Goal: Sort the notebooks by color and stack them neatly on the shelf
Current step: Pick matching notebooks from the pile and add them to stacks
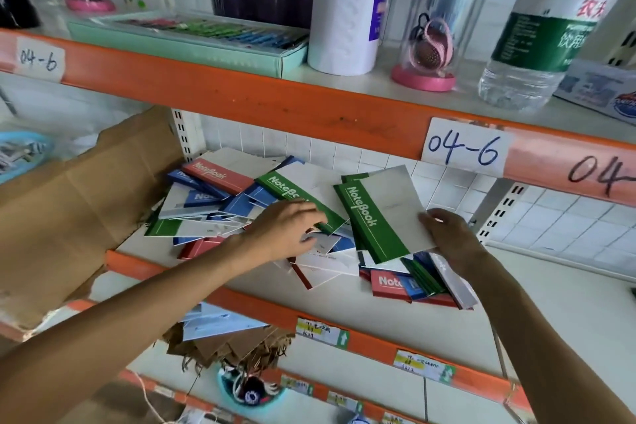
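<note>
right hand [447, 237] pinches the green notebook [378, 217] at its lower white corner, lifted above the mixed notebook pile [241, 210] on the shelf [378, 317]. left hand [285, 231], fingers loosely spread, touches a second green notebook [292, 193]. judged light, thin, flexible, glossy covers liable to slide; grip by the spine edge.

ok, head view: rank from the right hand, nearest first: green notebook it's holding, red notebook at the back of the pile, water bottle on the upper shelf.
1. Green notebook: gripped by the right hand at its lower right edge.
2. Water bottle: up and right, on the upper shelf.
3. Red notebook: far left, at the back of the pile.
</note>
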Available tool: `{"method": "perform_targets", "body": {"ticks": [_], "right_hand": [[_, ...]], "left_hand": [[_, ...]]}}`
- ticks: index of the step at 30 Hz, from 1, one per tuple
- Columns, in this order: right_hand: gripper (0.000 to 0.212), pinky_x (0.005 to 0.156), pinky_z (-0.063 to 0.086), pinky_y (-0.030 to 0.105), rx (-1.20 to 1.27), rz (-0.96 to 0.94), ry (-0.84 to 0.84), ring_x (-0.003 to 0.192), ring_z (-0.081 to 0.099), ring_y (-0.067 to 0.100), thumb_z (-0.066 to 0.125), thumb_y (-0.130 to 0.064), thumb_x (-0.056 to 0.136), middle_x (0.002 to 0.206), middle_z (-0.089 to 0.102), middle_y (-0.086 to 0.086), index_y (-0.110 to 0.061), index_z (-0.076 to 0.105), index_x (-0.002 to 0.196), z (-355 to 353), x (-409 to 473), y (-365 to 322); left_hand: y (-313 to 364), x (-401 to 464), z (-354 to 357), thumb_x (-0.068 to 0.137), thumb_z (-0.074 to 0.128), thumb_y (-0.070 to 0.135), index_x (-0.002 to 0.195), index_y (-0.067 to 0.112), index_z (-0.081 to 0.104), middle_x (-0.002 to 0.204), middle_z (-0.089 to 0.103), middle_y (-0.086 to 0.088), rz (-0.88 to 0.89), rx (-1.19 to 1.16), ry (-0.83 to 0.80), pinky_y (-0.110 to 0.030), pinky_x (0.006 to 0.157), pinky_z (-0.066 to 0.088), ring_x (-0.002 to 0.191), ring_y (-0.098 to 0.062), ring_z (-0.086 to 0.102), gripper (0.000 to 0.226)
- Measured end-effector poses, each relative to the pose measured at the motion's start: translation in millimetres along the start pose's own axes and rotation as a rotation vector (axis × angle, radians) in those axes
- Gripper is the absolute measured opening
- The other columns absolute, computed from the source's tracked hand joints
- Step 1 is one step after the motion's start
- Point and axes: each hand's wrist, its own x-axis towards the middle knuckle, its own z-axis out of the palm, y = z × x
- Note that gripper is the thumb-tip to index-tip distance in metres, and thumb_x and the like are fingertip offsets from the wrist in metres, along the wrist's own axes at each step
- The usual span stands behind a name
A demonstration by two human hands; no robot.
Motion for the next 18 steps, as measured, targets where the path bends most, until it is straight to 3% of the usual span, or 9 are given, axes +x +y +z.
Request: {"method": "perform_targets", "body": {"ticks": [5,8,10,15,18], "right_hand": [[0.023,0.062,0.054,0.031,0.008,0.033,-0.044,0.091,0.065,0.027,0.056,-0.023,0.102,0.112,0.067,0.020,-0.004,0.064,0.114,-7,13,0],[0.026,0.062,0.053,0.027,0.016,0.063,-0.100,0.088,0.065,0.022,0.056,-0.022,0.102,0.108,0.067,0.018,-0.003,0.062,0.118,-10,14,5],[0.026,0.065,0.054,0.028,0.017,0.081,-0.137,0.090,0.065,0.022,0.056,-0.022,0.102,0.106,0.067,0.017,-0.003,0.061,0.119,-12,12,8],[0.021,0.066,0.055,0.030,0.038,0.084,-0.224,0.088,0.065,0.021,0.054,-0.024,0.103,0.098,0.067,0.011,-0.008,0.063,0.113,-2,6,9],[0.023,0.075,0.059,0.039,-0.052,0.102,-0.249,0.091,0.069,0.025,0.055,-0.027,0.103,0.102,0.070,0.012,-0.012,0.062,0.117,8,3,10]], "left_hand": [[10,20,17,0.083,0.070,0.014,0.139,0.019,0.050,0.140,0.054,-0.002,0.010,0.136,-0.115,-0.038,0.110,0.039,0.126,-0.019,0.052,0.060],[12,20,24,0.074,0.065,-0.009,0.117,0.013,0.068,0.105,0.074,-0.003,0.014,0.127,-0.007,-0.044,0.087,0.056,0.091,-0.021,0.071,0.049],[16,16,24,0.073,0.063,-0.011,0.105,0.013,0.074,0.089,0.076,-0.003,0.026,0.109,0.050,-0.041,0.072,0.060,0.077,-0.021,0.072,0.042],[39,-7,23,0.063,0.081,-0.009,0.107,0.012,0.073,0.104,0.074,-0.003,0.202,0.010,0.127,-0.034,0.069,0.062,0.090,-0.020,0.072,0.050],[42,-21,18,0.075,0.068,-0.008,0.112,0.011,0.071,0.110,0.071,-0.006,0.269,0.012,0.134,-0.032,0.065,0.061,0.095,-0.020,0.068,0.042]]}}
